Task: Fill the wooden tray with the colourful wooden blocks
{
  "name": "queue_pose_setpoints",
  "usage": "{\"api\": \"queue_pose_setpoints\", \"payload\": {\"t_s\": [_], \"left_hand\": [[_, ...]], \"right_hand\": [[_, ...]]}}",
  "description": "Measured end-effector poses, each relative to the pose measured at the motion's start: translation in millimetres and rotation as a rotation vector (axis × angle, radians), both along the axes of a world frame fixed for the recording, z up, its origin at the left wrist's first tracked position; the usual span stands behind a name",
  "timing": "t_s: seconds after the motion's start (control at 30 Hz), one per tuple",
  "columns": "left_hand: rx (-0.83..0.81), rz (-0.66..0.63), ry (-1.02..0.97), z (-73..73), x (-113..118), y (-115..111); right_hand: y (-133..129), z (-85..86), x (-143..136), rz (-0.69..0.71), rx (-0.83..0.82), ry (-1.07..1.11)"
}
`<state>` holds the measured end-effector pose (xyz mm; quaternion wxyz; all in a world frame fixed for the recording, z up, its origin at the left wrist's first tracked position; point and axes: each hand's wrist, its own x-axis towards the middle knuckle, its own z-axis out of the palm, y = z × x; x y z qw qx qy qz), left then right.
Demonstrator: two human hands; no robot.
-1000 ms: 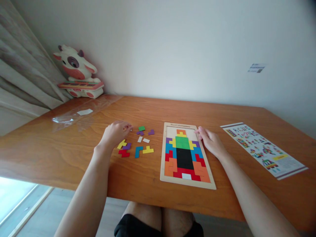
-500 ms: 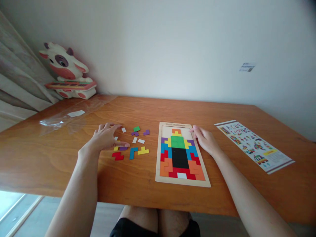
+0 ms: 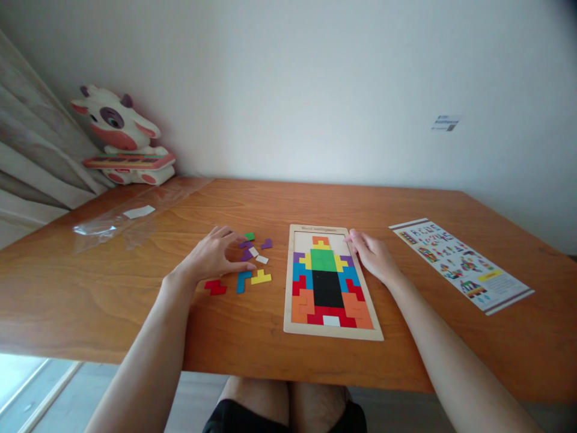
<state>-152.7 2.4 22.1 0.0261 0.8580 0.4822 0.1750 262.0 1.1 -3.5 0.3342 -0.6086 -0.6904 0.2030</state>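
Note:
A wooden puzzle tray (image 3: 288, 300) lies on the table, filled with coloured pieces except at its top corners. My right hand (image 3: 370, 255) rests at the tray's upper right edge, fingers curled; whether they pinch anything is too small to tell. Over the loose pieces to the left is my left hand (image 3: 216, 252), thumb and fingers spread. Around it lie a red piece (image 3: 216, 287), a blue piece (image 3: 242, 281), a yellow piece (image 3: 261, 277), a green piece (image 3: 249, 236), a purple piece (image 3: 267, 243) and a white piece (image 3: 262, 260).
A printed pattern sheet (image 3: 464, 264) lies at the right. Clear plastic wrap (image 3: 108, 225) is at the back left, in front of a cow-shaped toy keyboard (image 3: 128, 159). The table's front edge runs just above my knees.
My left hand has moved right over the loose pieces. A white piece and a purple piece lie further right among the others. My right hand has stayed by the tray.

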Motion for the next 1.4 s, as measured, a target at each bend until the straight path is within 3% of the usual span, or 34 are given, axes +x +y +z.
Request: {"api": "queue_pose_setpoints", "payload": {"t_s": [0.17,0.73,0.97,1.4], "left_hand": [[-0.033,0.024,-0.017,-3.6,-11.1,1.0],[0.075,-0.08,-0.081,-15.7,-0.4,5.2],[0.118,-0.074,-0.007,-13.7,3.8,2.1],[0.052,-0.023,-0.073,-7.3,7.2,-2.2]], "right_hand": [[0.9,-2.0,0.6,-0.011,0.013,-0.016],[1.5,-1.8,-1.5,-0.004,0.016,-0.013],[1.1,-0.2,-2.1,0.008,0.016,-0.011],[2.4,-6.6,2.0,0.013,-0.007,-0.014]]}}
